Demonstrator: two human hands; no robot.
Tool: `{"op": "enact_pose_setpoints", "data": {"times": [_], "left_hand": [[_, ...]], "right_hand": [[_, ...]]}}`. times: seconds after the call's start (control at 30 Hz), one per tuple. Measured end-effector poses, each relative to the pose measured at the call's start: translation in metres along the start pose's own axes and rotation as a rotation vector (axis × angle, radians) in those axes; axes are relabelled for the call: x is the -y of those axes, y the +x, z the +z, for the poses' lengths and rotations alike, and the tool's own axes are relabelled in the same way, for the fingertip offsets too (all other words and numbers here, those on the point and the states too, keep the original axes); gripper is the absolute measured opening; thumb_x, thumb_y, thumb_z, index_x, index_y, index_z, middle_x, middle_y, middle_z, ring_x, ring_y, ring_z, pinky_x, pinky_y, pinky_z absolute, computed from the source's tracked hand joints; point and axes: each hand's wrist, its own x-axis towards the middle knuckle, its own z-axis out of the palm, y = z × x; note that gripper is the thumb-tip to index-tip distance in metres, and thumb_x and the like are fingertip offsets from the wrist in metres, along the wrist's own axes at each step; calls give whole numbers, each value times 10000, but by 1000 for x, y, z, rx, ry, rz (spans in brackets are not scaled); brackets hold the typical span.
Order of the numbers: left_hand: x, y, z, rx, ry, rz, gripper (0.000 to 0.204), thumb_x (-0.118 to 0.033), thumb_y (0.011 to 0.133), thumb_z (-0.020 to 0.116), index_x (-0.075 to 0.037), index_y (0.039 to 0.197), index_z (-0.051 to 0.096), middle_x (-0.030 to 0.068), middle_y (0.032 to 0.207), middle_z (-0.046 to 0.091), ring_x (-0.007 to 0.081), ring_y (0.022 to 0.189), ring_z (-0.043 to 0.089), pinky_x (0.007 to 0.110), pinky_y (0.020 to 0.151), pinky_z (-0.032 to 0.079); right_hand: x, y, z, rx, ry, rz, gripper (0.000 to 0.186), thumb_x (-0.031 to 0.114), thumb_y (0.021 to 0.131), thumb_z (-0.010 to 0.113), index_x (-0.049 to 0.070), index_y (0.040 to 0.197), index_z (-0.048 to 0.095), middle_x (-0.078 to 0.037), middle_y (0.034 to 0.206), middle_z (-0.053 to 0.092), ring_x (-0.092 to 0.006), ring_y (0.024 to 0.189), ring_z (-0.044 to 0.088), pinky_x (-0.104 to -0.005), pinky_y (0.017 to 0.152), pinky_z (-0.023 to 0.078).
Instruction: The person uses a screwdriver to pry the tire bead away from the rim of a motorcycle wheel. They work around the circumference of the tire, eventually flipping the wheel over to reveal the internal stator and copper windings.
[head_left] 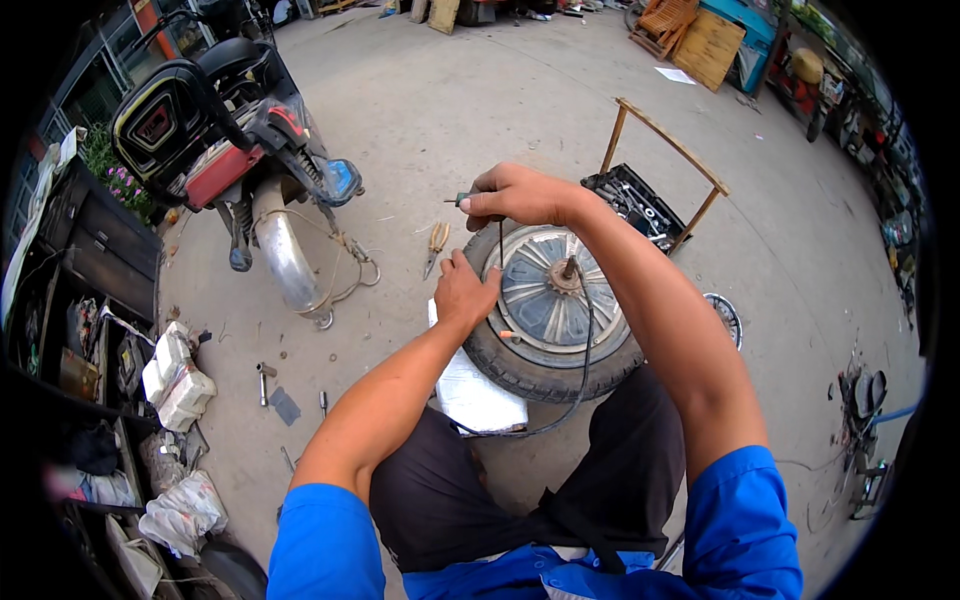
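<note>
Blue sleeves [325,545] and dark trousers [425,500], the wearer's, at the lower edge. Pale slab [480,398], flat on the ground before the knees, partly beneath the wheel. Spoked-pattern wheel [535,292] with black tyre [545,383], lying on its side just ahead of the knees, axle [570,268] upward. Black cable [578,398], running from the axle over the tyre and curving back toward the left knee. Small orange-tipped piece [507,335], at the rim's near left.

Left hand [467,292]: at the tyre's left edge, fingers loosely bent, thumb toward the rim; whether it grips anything cannot be told. Right hand [520,195]: above the wheel's far left, fingers curled closed around a green-handled tool [464,200]; a thin dark shaft [501,243] descends from below this hand to beside the left thumb.

Socket wrench [264,385], on the ground at left. Pliers [436,248], orange-handled, beyond the left hand. Black toolbox [662,240], beyond the wheel, near a wooden frame [672,142]. Scooter [235,150], farther left. White sheet [676,76], far right.
</note>
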Motion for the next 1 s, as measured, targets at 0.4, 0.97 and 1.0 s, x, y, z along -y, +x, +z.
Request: {"op": "enact_pose_setpoints", "data": {"times": [0.4, 0.97, 1.0], "left_hand": [[1, 0, -4, 44, -27, -16, 755, -479, 892, 628, 40, 1381, 381, 296, 1346, 483, 474, 1189, 558, 514, 997, 459], [6, 2, -2, 22, -31, 5, 705, -426, 864, 675, 36, 1325, 410, 284, 1302, 495, 455, 1181, 570, 510, 996, 472], [5, 2, -3, 28, -30, 1, 703, -425, 864, 675, 35, 1325, 411, 284, 1302, 496, 455, 1181, 570, 510, 997, 472]], "right_hand": [[-10, 6, 38, -358, 176, 153, 386, 276, 954, 650, -87, 833, 699, -63, 597, 593, -144, 568, 572, -333, 547, 457], [29, -48, 20, -243, 207, 102, 379, 277, 963, 660, -81, 842, 693, -39, 627, 611, -117, 573, 584, -294, 564, 478], [28, -54, 23, -246, 237, 104, 379, 273, 965, 658, -83, 840, 692, -43, 630, 612, -118, 576, 584, -296, 566, 479]]}}
